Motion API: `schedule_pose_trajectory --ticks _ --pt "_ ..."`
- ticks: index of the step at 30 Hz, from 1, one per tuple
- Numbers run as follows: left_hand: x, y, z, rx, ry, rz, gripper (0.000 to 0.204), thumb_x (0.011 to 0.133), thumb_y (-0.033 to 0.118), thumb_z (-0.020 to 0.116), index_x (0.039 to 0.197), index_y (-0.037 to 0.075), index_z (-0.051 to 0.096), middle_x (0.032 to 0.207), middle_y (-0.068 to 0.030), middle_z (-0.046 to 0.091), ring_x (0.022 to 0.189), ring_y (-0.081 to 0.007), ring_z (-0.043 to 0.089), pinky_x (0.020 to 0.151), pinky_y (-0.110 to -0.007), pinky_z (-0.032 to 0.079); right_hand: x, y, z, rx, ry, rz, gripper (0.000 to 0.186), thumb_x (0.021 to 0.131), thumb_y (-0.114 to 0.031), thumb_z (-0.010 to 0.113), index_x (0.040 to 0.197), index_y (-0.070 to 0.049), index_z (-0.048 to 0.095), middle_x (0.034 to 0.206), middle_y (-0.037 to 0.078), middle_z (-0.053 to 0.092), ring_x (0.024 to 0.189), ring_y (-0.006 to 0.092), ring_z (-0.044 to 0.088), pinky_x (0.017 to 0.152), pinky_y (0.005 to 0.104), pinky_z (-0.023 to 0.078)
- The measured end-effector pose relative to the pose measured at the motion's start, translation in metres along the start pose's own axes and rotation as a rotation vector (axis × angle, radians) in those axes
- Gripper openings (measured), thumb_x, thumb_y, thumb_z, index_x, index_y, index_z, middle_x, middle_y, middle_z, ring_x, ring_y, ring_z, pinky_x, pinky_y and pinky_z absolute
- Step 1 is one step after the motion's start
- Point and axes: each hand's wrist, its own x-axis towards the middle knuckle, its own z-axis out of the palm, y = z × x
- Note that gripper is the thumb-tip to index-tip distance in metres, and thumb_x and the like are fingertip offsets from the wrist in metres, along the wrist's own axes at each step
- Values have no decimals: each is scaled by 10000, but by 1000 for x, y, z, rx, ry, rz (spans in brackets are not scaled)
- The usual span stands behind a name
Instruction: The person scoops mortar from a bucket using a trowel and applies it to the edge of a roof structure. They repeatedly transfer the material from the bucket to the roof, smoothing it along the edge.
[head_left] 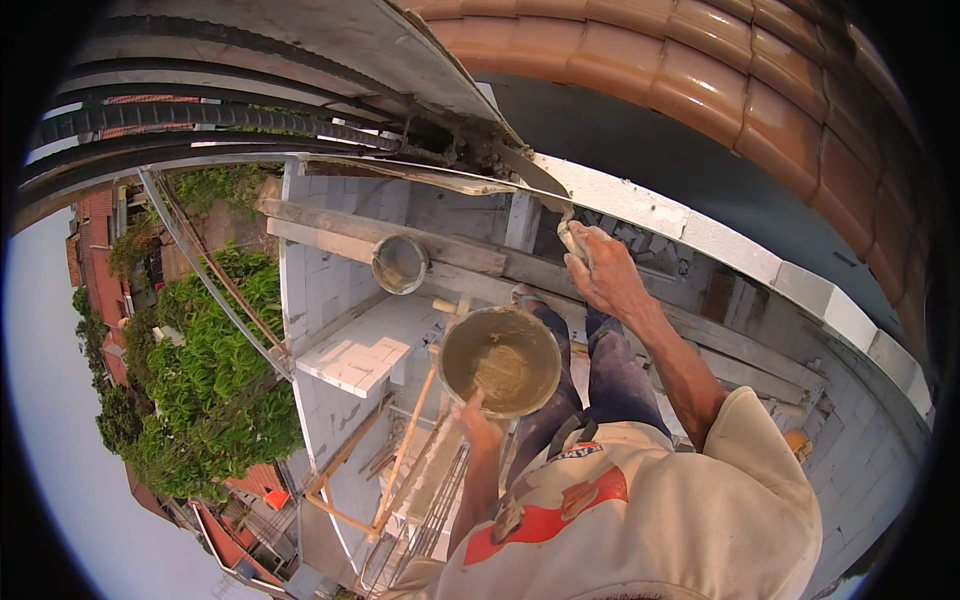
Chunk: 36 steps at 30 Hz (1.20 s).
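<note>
Bucket [460,340], likely heavy with soft mortar [503,372], best held by its rim, pinched at near left by left hand [481,424], with trowel [540,180] clasped in right hand [606,272], farther off.

Well back from your bare right hand [608,272], you wear a loose beige T-shirt [700,510], its short sleeve [762,450] wide and creased. Nearer your body than your bare left hand [478,422], and to its right, a red print [535,528] with brown shapes marks the shirt's front. Between both hands show your dark bluish trousers [625,385], blotched with pale smears.
</note>
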Motion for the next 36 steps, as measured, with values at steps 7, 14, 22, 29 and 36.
schedule_pose_trajectory --ticks 7,14,22,29,36 --pt "25 -10 -6 155 11 64 305 890 72 674 1158 -74 679 1087 -156 715 927 -272 709 841 -380 574 29 -11 24 -213 -221 277 343 894 -81 639 1180 102 595 1083 336 675 947 455 720 806 492 602" --pt "24 -7 -8 201 -77 86 414 841 -39 676 1242 -54 573 1176 -184 679 1000 -299 703 859 -430 597 60 -44 51 -358 -360 194 347 873 -15 603 1206 78 577 1075 302 685 900 421 749 719 478 626" --pt "34 -23 -11 125 -32 17 460 812 -110 676 1254 -25 580 1170 -155 680 1011 -296 692 873 -430 583 57 -25 48 -359 -238 260 314 870 -45 609 1164 64 582 1081 261 674 903 407 748 756 485 616" --pt "16 -11 4 94 -87 48 454 816 -117 656 1253 -24 575 1164 -169 678 998 -299 700 849 -428 603 65 -2 18 -355 -279 61 323 831 -79 642 1127 50 637 1008 275 716 908 426 743 789 503 616" --pt "3 -3 14 136 -58 16 453 819 -74 670 1255 -26 557 1161 -172 672 969 -287 702 807 -420 607 68 -12 -19 -267 -463 188 340 800 -72 632 1099 86 668 1020 330 717 973 455 729 831 522 600"
